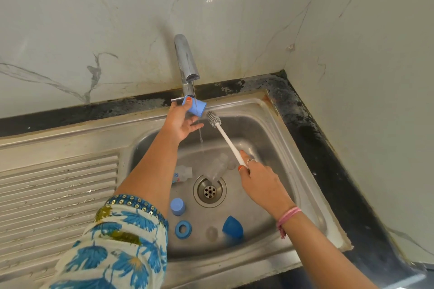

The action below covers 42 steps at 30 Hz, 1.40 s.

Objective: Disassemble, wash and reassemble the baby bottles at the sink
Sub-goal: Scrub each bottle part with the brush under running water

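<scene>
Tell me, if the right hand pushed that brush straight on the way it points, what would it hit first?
Probably the light blue cap the left hand holds under the tap; the brush head sits just beside it, though depth is unclear.

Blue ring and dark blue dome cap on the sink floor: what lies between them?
In the head view, a small clear silicone teat lies between the blue ring and the dark blue dome cap.

The stainless steel sink basin (277, 124) carries, around its round metal drain (209, 191), two clear plastic bottles (219, 166) at 12 o'clock, a light blue cap (177, 206), a blue threaded ring (183, 229), a clear silicone nipple (211, 233) and a dark blue dome cover (232, 227) at 6 o'clock.
</scene>
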Tool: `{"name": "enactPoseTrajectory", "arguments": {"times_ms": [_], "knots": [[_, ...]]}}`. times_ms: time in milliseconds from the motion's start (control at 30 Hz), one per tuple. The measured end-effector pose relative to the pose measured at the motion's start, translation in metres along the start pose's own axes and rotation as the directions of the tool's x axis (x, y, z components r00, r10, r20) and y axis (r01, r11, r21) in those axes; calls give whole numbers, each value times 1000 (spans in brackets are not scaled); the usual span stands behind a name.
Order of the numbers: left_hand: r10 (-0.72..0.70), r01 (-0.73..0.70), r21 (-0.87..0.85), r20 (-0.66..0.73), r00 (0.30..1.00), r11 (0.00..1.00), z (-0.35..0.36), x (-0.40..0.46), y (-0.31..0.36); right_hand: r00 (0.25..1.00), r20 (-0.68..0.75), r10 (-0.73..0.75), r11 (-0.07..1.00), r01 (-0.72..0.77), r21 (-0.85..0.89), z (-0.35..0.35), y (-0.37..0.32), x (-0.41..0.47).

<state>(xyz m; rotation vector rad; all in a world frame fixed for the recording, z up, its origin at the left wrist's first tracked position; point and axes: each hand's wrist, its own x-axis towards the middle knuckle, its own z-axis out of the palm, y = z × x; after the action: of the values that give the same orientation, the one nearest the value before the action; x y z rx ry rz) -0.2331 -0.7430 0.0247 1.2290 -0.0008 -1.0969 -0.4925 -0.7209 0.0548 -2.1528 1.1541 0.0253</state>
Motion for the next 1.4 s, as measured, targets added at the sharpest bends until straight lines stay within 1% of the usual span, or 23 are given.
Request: {"name": "enactPoseTrajectory", "arguments": {"times_ms": [133, 467, 600, 733, 867, 1033, 1167, 1400], "knots": [[-7, 7, -37, 1, 1000, 999, -1, -2, -2, 1000, -8, -15, 999, 15, 44, 1, -1, 6], [16, -15, -111, 11, 1000, 994, 6, -4, -10, 1000, -23, 0, 999, 1, 48, -1, 10, 10], [27, -18, -134, 63, 998, 991, 1, -5, -10, 999, -37, -3, 999, 4, 36, -2, 13, 12], [-45, 63, -239, 78, 996, 969, 2, -16, -16, 1000, -31, 5, 999, -4, 46, -2, 15, 10], [-132, 151, -269, 85, 988, 951, -4, -25, -34, 1000, -31, -3, 999, 4, 46, -5, 13, 6], [-137, 163, -379, 96, 986, 911, -6, -30, -43, 999, -40, 16, 999, -14, 52, -5, 13, 6], [-136, 165, -392, 103, 985, 905, -5, -31, -42, 1000, -20, 20, 999, -19, 43, -3, 15, 6], [-113, 149, -347, 121, 986, 926, -9, -33, -41, 1000, -18, 23, 998, -22, 54, -1, 15, 9]]}}
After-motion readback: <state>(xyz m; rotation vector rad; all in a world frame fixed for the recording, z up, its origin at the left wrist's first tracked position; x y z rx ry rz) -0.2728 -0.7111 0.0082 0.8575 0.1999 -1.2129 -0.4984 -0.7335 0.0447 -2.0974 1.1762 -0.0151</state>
